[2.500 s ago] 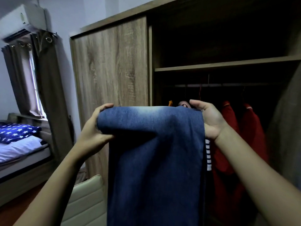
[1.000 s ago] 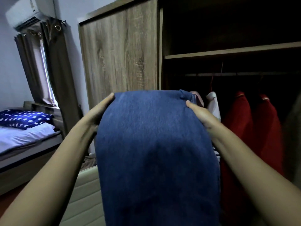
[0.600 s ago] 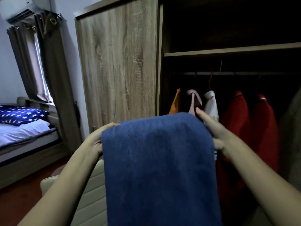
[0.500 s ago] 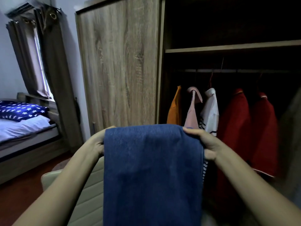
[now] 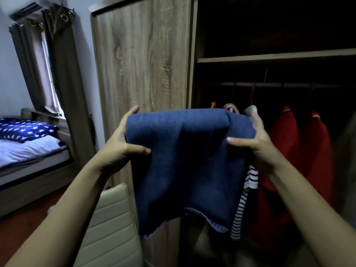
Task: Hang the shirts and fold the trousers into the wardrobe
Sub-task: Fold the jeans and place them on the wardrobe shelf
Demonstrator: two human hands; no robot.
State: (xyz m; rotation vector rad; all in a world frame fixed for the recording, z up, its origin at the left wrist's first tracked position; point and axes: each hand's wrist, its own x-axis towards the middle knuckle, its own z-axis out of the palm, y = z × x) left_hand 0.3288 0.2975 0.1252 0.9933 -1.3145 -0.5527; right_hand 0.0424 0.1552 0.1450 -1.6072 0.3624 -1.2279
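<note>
Since half a second earlier the trousers (image 5: 188, 160) have been raised and doubled shorter, so their hem now hangs in view above the chair (image 5: 107, 224). Left hand (image 5: 121, 145) and right hand (image 5: 256, 145) each grasp one end of the upper fold, thumbs across the front, fingers (image 5: 133, 110) curled behind. The blue denim is held in the air before the open wardrobe (image 5: 144, 64), below its shelf (image 5: 275, 57) and in front of the hanging striped shirt (image 5: 242, 205). Red shirts (image 5: 283, 143) hang to the right of it from the rail (image 5: 289, 85). A bed (image 5: 28, 151) stands at far left.
</note>
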